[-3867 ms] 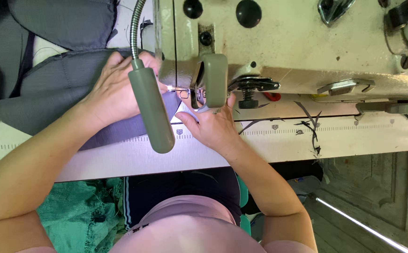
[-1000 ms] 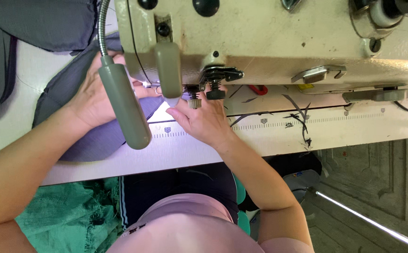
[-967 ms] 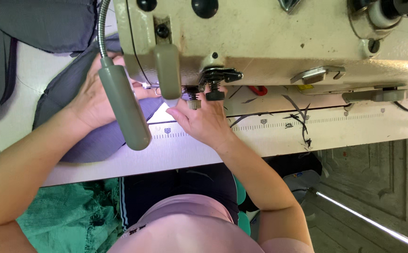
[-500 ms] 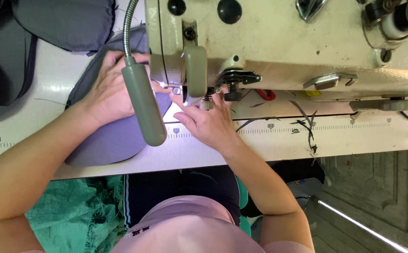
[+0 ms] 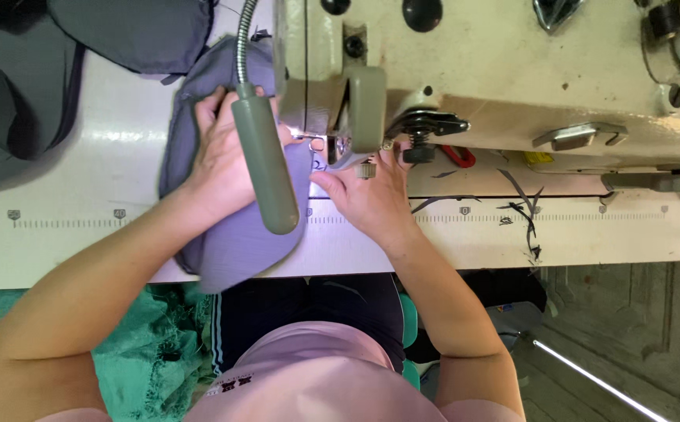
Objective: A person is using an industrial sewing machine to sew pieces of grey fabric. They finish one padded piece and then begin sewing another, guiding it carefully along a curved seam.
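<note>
Head view: shifted rightward since the previous frame, sewing machine (image 5: 512,70) and grey-purple fabric piece (image 5: 238,242) are seen | fabric is draped over white table (image 5: 82,234), its edge under the machine head | left hand (image 5: 227,156) is spread flat on fabric | right hand (image 5: 367,195) is pressed fingertips-down beside the presser foot | green lamp (image 5: 266,160) overlaps the left hand.

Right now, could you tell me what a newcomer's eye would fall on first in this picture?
The big cream sewing machine fills the top of the view, and both hands work at its needle end. The left hand presses flat on a piece of purple-grey fabric that hangs over the table's near edge, while the right hand guides the cloth beside the presser foot. A grey-green gooseneck lamp crosses over the left hand.
</note>
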